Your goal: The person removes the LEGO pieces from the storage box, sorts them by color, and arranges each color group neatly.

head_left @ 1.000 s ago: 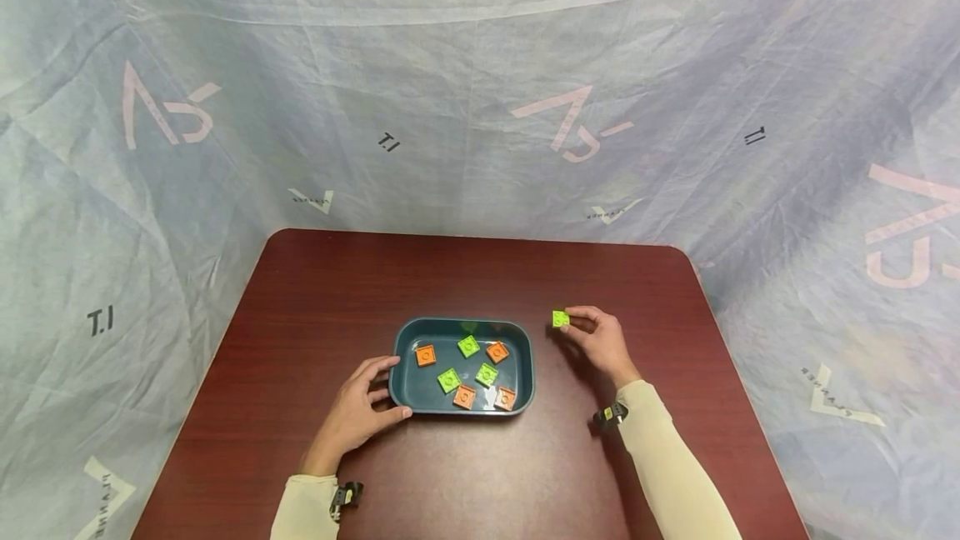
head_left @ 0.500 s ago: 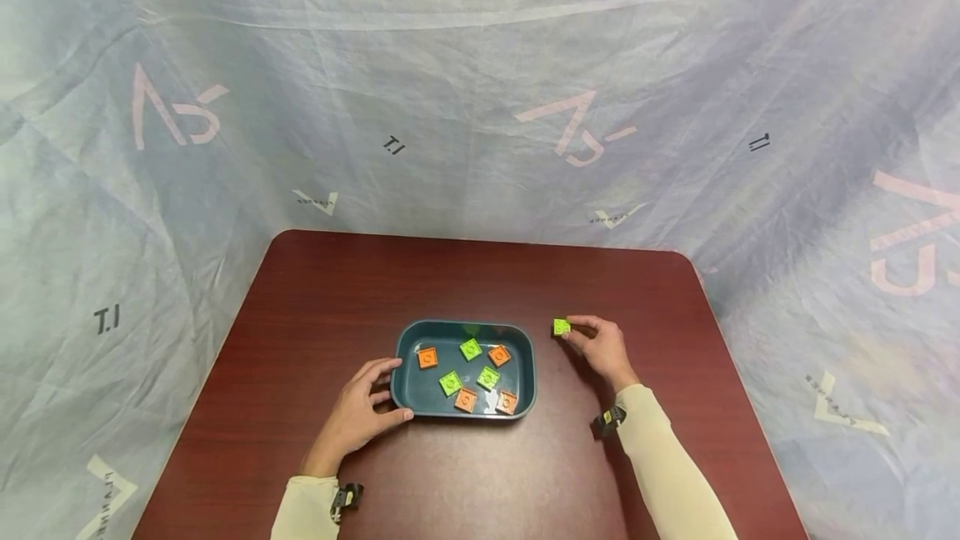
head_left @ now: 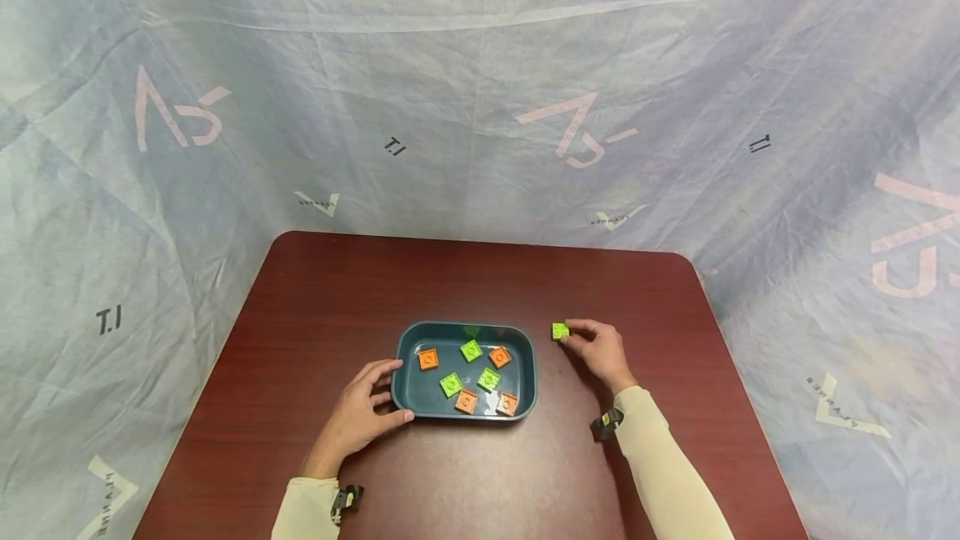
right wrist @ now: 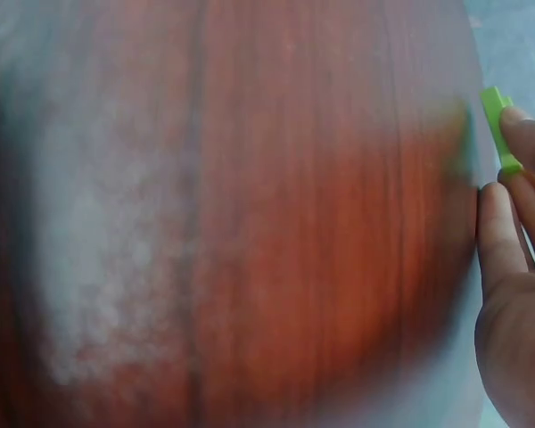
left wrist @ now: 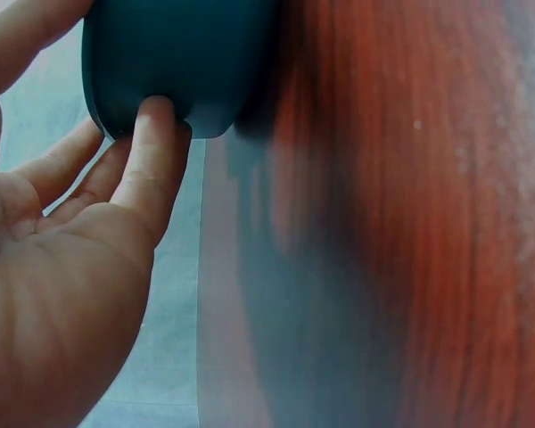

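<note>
head view: my left hand grips one end of the tray, other blocks inside it; past the other end my right hand pinches a green block. i'd call this step handling that block; the next move calls for a steady pinch. a wooden table spreads beneath both hands, cloth hanging beyond. left wrist view: my left hand presses the tray's outside. right wrist view: the green block pokes past my right hand, lifted or not i can't tell.
</note>
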A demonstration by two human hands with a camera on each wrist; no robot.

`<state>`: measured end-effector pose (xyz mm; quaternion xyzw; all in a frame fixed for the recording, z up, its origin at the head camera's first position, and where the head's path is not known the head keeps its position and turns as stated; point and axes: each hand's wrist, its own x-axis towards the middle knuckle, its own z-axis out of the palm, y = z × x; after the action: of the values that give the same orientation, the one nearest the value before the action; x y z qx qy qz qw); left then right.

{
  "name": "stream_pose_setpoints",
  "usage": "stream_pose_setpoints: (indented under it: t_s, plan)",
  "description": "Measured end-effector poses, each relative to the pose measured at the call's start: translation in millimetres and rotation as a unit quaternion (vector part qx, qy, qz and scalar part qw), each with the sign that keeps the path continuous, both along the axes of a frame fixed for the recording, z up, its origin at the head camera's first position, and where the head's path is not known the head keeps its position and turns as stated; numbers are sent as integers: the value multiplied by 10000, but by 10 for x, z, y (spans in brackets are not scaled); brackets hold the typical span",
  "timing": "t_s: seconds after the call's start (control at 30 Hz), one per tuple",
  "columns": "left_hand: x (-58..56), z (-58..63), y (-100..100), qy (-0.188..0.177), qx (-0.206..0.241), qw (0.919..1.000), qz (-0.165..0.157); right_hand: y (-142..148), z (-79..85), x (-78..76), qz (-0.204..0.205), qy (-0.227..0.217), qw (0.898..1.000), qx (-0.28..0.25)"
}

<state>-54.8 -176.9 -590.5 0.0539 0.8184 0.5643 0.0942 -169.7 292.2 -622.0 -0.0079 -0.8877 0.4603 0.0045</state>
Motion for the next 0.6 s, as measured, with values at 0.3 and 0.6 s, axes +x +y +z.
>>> stream_pose_setpoints:
  t_s: [0.3, 0.6]
  plan:
    - [4, -4, 2, -26, -33, 10000, 19, -16, -23, -11, -77, -50, 9999, 100]
    - [-1, 0, 1, -41, 5, 10000, 11, -18, -29, -18, -120, -123, 9999, 12]
